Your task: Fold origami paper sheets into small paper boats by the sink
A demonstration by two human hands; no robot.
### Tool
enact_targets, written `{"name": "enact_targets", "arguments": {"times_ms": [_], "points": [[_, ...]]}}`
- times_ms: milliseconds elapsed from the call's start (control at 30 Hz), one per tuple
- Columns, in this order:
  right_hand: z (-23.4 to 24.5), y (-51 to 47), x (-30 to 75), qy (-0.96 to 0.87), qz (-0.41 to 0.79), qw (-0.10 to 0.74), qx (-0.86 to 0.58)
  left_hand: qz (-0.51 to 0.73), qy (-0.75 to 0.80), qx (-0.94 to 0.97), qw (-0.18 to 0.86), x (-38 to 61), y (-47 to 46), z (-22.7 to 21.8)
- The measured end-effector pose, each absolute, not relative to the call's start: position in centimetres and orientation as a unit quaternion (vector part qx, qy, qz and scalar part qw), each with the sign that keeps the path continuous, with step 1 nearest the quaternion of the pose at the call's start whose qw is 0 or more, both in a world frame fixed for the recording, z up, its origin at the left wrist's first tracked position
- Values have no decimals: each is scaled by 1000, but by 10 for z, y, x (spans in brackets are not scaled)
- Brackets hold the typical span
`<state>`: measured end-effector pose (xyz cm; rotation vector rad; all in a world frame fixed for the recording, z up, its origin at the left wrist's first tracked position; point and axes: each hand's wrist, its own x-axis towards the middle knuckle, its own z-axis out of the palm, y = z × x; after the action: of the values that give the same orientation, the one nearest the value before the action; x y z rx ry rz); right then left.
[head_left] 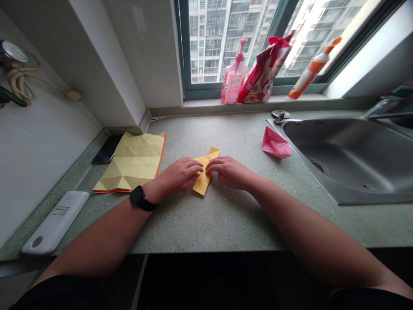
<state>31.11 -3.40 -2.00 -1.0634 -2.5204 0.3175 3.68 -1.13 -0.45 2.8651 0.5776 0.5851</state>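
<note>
A folded piece of yellow origami paper (201, 186) lies flat on the counter, set at a slant, with its far end sticking out beyond my fingers. My left hand (180, 173), a black watch (138, 196) on its wrist, holds the paper's left side with curled fingers. From the right, my right hand (229, 172) grips the middle of the paper, fingertips pressed down close to the left ones. The fingers cover the central folds, and both thumbs are mostly hidden.
Creased yellow and orange sheets (138, 159) lie left, partly over a dark phone (108, 148). A white power bank (56, 221) is nearer. A pink folded paper (275, 143) sits beside the steel sink (342, 196). A pink pump bottle (234, 79), red bag (266, 71) and orange-white bottle (311, 73) line the sill.
</note>
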Motion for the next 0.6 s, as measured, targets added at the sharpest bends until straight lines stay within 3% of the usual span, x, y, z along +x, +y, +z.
{"name": "enact_targets", "arguments": {"times_ms": [200,333,600], "points": [[-20,-34,309,-891,102,223,-382,178,190,959,111,37,-7,-11],[-15,-36,309,-880,93,247,-394,155,258,951,75,36,-8,-7],[-13,-36,311,-900,116,190,-374,136,338,931,33,35,-13,-2]]}}
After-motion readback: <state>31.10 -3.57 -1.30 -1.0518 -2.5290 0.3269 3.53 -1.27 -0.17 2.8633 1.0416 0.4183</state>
